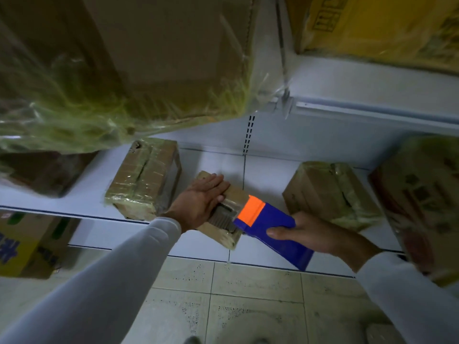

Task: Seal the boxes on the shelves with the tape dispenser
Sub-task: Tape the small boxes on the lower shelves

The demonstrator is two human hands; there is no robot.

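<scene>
A small brown cardboard box (233, 194) lies on the white lower shelf (263, 175), near its front edge. My left hand (202, 197) rests flat on the box's top with fingers straight. My right hand (300, 229) grips a blue tape dispenser (270, 229) with an orange front end. That orange end touches the box's top at its right side. A strip of shiny clear tape shows on the box's near side.
Two taped boxes flank the small one: one to the left (144, 177), another to the right (330, 192). A big plastic-wrapped carton (124, 70) overhangs from the shelf above. A printed carton (422, 199) stands far right. Tiled floor (248, 301) lies below.
</scene>
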